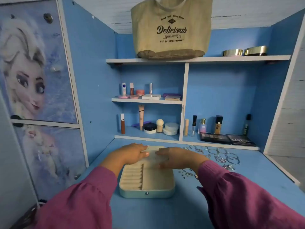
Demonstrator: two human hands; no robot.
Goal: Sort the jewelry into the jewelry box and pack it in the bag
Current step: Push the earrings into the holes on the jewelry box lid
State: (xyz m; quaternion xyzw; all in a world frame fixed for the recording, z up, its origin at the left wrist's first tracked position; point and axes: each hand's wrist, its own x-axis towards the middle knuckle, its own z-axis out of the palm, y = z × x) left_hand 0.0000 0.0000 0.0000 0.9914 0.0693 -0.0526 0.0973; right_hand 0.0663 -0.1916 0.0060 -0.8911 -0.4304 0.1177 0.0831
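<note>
Cream-lined jewelry box point(146, 180) lies open mid-desk near the front edge; left hand point(130, 154) and right hand point(176, 157) rest flat-fingered on its lid. Jewelry point(221, 156) waits toward the right edge, unsorted; picking pieces probably comes next.

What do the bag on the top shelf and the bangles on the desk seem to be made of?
Bag: looks like woven canvas or jute, matte beige with printed lettering and a coarser brown base. Bangles: probably metal, thin silvery hoops that catch the light, though plated plastic can't be ruled out.
</note>
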